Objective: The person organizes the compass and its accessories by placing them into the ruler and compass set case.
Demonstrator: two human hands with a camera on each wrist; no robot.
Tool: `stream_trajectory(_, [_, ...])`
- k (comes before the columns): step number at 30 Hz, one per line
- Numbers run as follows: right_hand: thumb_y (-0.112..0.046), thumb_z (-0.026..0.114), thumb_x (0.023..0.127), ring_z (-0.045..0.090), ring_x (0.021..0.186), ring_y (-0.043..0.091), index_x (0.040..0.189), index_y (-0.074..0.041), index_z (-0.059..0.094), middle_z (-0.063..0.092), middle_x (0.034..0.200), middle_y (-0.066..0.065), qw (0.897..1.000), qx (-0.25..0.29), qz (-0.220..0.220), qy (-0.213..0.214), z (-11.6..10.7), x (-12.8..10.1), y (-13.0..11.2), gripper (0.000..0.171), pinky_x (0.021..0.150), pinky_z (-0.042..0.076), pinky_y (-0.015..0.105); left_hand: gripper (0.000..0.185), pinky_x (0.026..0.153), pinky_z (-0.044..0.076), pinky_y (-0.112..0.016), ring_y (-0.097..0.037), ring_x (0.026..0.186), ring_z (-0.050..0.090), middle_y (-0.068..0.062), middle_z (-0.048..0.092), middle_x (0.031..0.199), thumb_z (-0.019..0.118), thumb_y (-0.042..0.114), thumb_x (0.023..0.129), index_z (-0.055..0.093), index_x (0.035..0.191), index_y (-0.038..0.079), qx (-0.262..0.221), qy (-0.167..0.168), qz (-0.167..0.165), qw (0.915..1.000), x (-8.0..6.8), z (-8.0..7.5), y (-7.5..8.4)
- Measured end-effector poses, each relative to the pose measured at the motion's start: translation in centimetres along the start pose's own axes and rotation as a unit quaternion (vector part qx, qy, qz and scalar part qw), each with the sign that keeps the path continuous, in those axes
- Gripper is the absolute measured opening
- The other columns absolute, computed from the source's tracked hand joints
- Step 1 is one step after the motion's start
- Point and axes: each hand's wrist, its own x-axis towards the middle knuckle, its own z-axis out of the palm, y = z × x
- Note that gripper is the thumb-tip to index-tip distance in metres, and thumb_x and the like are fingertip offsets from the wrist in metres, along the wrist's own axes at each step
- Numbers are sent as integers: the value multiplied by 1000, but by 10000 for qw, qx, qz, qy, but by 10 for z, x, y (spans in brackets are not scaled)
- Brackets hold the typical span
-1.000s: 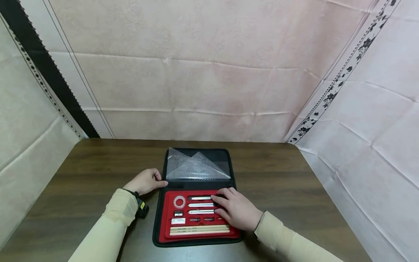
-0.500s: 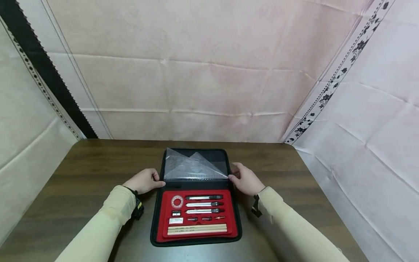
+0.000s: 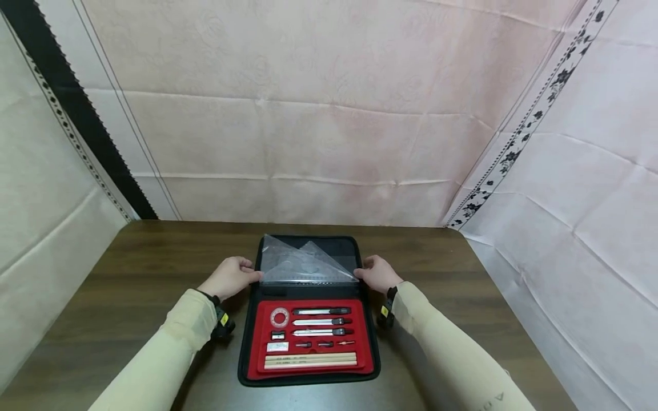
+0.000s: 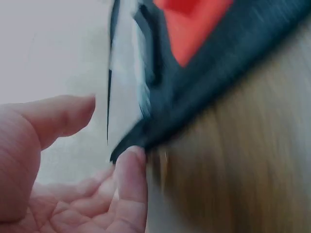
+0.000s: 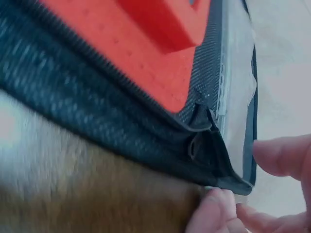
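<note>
We see the left hand (image 3: 230, 277) with its fingers (image 4: 130, 174) curled to the left edge of the black zip case's lid (image 3: 308, 260), thumb above and a fingertip beneath the rim — a light pinch rather than a full clasp. The right hand (image 3: 377, 273) mirrors it on the right edge, thumb and fingertips (image 5: 214, 208) closing on the lid's corner.

The case (image 3: 308, 379) lies open in the middle of the dark wooden table (image 3: 128, 268), its lid on the far side with clear plastic set squares (image 3: 303, 264) in it. The near half holds a red tray (image 3: 362, 354) with a small round protractor (image 3: 280, 317), three metal drawing instruments (image 3: 321, 321), an eraser (image 3: 277, 346) and two wooden pencils (image 3: 310, 360) along the front. Pale pink cloth (image 3: 329, 114) hangs behind and to both sides.

Only the wrist views show the fingertips under the rim; the head view hides them behind the knuckles. The wrist views, blurred, show just zip fabric and a patch of red.
</note>
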Motion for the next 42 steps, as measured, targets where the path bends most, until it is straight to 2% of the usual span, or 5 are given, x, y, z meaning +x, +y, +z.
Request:
stream_trajectory(9, [-21, 59, 97, 57, 93, 26, 126, 4, 56, 61, 107, 15, 9920, 1187, 415, -127, 6, 11, 6, 39, 78, 52, 35, 68, 87, 44, -41, -27, 93, 52, -18, 53, 114, 65, 36, 92, 42, 136, -11, -1218, -176, -503, 9911, 7, 2, -5])
stream_trajectory(13, [-22, 61, 96, 51, 73, 21, 98, 1, 65, 54, 79, 7, 9913, 1254, 409, -40, 6, 12, 8, 24, 67, 47, 30, 62, 83, 43, -37, -26, 91, 52, -18, 52, 115, 63, 32, 94, 43, 135, -10, -1364, -130, -506, 9893, 8, 4, -5])
stream_trajectory(19, [-28, 60, 96, 42, 53, 19, 60, -9, 47, 38, 54, 0, 9942, 921, 540, -165, 2, 9, 6, 43, 59, 37, 31, 47, 82, 45, -39, -27, 89, 54, -16, 57, 107, 61, 29, 96, 55, 125, -8, -900, -2, -486, 9948, 8, 9, -6])
stream_trajectory(30, [-26, 63, 95, 47, 58, 20, 66, -11, 46, 47, 63, 4, 9969, 491, 537, -298, 2, 3, 5, 37, 60, 38, 32, 33, 79, 46, -41, -26, 85, 58, -15, 61, 98, 61, 25, 96, 63, 112, -4, -262, -3, -424, 9988, 4, 5, -2])
stream_trajectory(42, [-20, 62, 96, 59, 70, 21, 96, -3, 59, 59, 80, 10, 9965, 795, 131, 221, 5, 5, 13, 17, 61, 49, 32, 36, 80, 48, -40, -25, 86, 59, -14, 58, 97, 60, 24, 97, 54, 118, -3, -513, 6, -190, 9985, 5, 8, -12])
